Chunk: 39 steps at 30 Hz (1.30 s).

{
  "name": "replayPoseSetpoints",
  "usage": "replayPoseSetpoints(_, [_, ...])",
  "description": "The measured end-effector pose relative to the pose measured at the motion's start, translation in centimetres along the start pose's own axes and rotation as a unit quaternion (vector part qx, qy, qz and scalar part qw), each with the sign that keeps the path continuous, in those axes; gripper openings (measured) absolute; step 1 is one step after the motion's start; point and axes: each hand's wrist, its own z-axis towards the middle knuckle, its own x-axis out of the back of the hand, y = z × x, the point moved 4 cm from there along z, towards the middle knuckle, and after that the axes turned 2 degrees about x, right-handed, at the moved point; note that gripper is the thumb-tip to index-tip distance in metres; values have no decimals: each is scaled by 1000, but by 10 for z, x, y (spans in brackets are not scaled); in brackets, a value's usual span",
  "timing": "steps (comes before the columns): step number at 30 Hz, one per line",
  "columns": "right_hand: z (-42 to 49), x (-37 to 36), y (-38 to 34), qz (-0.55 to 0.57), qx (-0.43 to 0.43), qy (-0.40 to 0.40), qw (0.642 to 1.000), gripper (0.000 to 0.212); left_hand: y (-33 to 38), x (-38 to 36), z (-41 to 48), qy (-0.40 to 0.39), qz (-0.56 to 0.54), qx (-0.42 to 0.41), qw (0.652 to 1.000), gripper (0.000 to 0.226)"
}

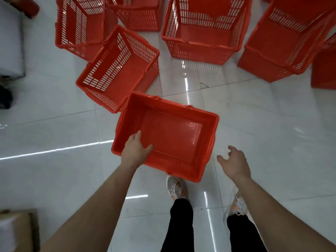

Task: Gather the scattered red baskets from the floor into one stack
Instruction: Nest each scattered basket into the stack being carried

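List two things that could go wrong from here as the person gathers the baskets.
1. Only the left hand grips the held basket at one corner; the right hand is open and apart, so it may tip or slip.
2. The tilted basket lies just ahead on a glossy floor: possible bump or slip.

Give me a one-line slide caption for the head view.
Left hand grips the near red basket by its rim, right hand open beside it, more baskets scattered ahead.

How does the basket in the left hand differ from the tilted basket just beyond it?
The held basket is gripped at its near-left rim by the left hand; the tilted basket is touched by no hand. The held basket faces the camera, its mouth upward; the tilted one leans, mouth toward the left. Both are red, slotted and empty.
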Motion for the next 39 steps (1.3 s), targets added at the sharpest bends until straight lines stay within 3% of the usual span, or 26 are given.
replayPoseSetpoints(6, [-21,151,47,-15,-21,49,998,77,167,1,-84,-39,81,-109,990,85])
replayPoseSetpoints(11, [-65,329,132,-16,-73,111,991,81,343,13,-181,-49,124,-213,968,74])
replayPoseSetpoints(17, [-151,530,240,-15,-116,170,979,83,534,24,-319,-23,128,-294,947,77])
replayPoseSetpoints(23, [-201,654,292,-2,-117,208,971,86,681,22,-407,-24,161,-358,919,80])
replayPoseSetpoints(32, [-117,783,320,-32,-146,198,969,78,856,2,-374,-32,177,-404,897,85])
replayPoseSetpoints(39, [13,877,295,-30,-143,156,977,76,957,-10,-278,-78,190,-337,919,82])
